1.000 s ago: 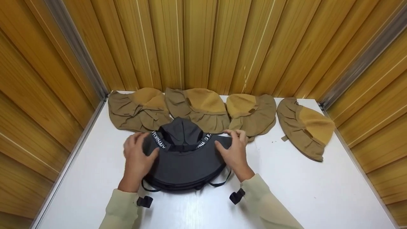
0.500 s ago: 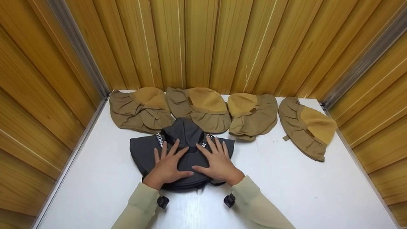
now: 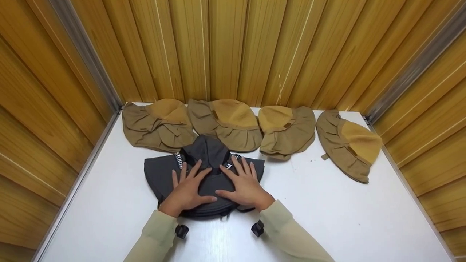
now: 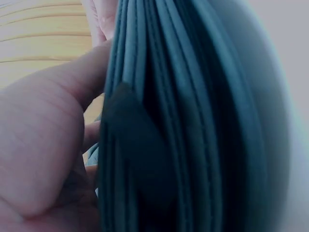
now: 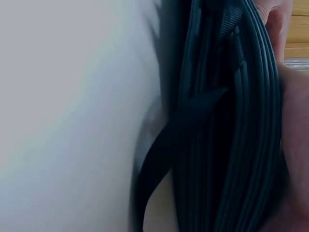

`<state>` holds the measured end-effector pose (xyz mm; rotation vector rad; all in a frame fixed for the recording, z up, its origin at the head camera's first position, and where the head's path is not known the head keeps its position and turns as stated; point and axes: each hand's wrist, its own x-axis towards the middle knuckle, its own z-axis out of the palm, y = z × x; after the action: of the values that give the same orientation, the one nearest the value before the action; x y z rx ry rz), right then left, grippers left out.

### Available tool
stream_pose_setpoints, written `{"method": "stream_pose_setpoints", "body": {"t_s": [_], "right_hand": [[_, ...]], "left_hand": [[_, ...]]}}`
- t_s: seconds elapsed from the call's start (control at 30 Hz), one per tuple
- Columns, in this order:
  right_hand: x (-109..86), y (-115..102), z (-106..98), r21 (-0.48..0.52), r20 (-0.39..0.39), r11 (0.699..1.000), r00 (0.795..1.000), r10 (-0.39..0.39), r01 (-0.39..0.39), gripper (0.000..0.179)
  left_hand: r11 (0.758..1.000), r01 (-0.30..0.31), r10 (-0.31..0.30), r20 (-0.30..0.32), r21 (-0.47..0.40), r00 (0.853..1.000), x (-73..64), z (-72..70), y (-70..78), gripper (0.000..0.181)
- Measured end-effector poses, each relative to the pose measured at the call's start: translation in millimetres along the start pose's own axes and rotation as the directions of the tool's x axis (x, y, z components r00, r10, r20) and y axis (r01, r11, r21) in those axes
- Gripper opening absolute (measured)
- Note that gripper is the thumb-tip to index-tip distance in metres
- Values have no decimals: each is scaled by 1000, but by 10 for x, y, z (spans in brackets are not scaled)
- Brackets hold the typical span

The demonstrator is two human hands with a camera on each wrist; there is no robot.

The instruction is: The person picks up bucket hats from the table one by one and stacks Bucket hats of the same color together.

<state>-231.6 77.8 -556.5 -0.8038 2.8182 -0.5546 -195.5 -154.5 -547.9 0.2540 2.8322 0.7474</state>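
A stack of dark grey wide-brimmed hats (image 3: 156, 171) lies on the white table, its crown pointing away from me and white lettering showing beside the crown. My left hand (image 3: 187, 193) rests on the left part of the top brim with fingers spread. On the right part, my right hand (image 3: 245, 187) lies the same way. The thumbs point toward each other, apart. Several layered brim edges (image 4: 166, 72) show in the left wrist view, crossed by a dark strap (image 4: 140, 145). Another strap (image 5: 169, 140) hangs from the stack in the right wrist view.
Behind the stack, several tan hats with mustard crowns are lined up: a left one (image 3: 156, 127), two middle ones (image 3: 233, 116) (image 3: 291, 127), and a right one (image 3: 349, 145) set apart. Ribbed wood-look walls (image 3: 225, 47) enclose the white table (image 3: 327, 218) on three sides.
Both hands have let go of the brim's left and right sides and moved inward, now lying spread on top of it. Over the last half second the hands and hats have hardly moved.
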Motion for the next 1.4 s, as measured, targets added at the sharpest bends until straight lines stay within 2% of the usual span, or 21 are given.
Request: {"method": "stream_pose_setpoints", "body": {"t_s": [0.27, 0.47, 0.6, 0.7, 0.77, 0.8, 0.87, 0.9, 0.93, 0.97, 1.0, 1.03, 1.1, 1.17, 1.27, 1.33, 1.4], "right_hand": [[90, -169, 66, 23, -5, 1000, 1000, -13, 13, 86], [116, -141, 79, 47, -19, 999, 999, -27, 27, 83], [114, -22, 11, 194, -50, 978, 996, -69, 77, 72], [76, 136, -88, 351, -164, 926, 983, -87, 140, 57], [54, 289, -166, 391, -299, 899, 951, -77, 196, 48], [49, 378, -207, 378, -377, 900, 924, -67, 220, 45], [63, 570, -287, 301, -520, 924, 853, -48, 235, 47], [78, 668, -328, 246, -567, 946, 823, -38, 213, 52], [96, 763, -361, 189, -601, 965, 799, -31, 180, 59], [118, 854, -392, 139, -620, 981, 785, -23, 139, 69], [143, 938, -424, 102, -620, 991, 785, -10, 93, 80], [170, 1010, -455, 75, -608, 996, 794, 7, 49, 88], [223, 1128, -514, 56, -559, 998, 827, 53, -26, 97], [272, 1209, -567, 69, -493, 993, 862, 117, -95, 98], [329, 1279, -622, 83, -394, 981, 898, 195, -177, 96], [352, 1314, -631, 76, -341, 972, 910, 236, -224, 97], [362, 1349, -619, 82, -311, 962, 910, 273, -261, 97]], "left_hand": [[1000, 24, -24, -6, -3, 1000, -49, -79, -167, 96], [999, 33, -33, 19, 7, 999, -12, -137, -105, 101], [998, 47, -48, 25, 31, 999, 50, -88, -37, 100], [997, 63, -64, 17, 50, 998, 60, -10, -27, 101], [996, 72, -72, 10, 54, 997, 54, 24, -29, 102], [996, 74, -74, 3, 51, 997, 49, 32, -30, 102], [997, 72, -72, -8, 40, 997, 33, 34, -35, 103], [997, 73, -72, -12, 35, 997, 26, 32, -38, 103], [997, 73, -73, -12, 34, 997, 17, 30, -45, 104], [997, 73, -73, -12, 32, 997, 8, 30, -53, 104], [997, 74, -74, -10, 30, 997, 1, 30, -61, 104], [997, 75, -75, -9, 28, 997, -6, 31, -67, 104], [997, 74, -74, -8, 23, 997, -11, 36, -75, 105], [997, 71, -71, -5, 18, 997, -11, 38, -69, 104], [998, 67, -66, -10, 19, 998, 2, 37, -52, 104], [997, 66, -66, -8, 26, 998, 17, 39, -39, 103], [998, 62, -62, -3, 29, 998, 32, 44, -30, 103]]}}
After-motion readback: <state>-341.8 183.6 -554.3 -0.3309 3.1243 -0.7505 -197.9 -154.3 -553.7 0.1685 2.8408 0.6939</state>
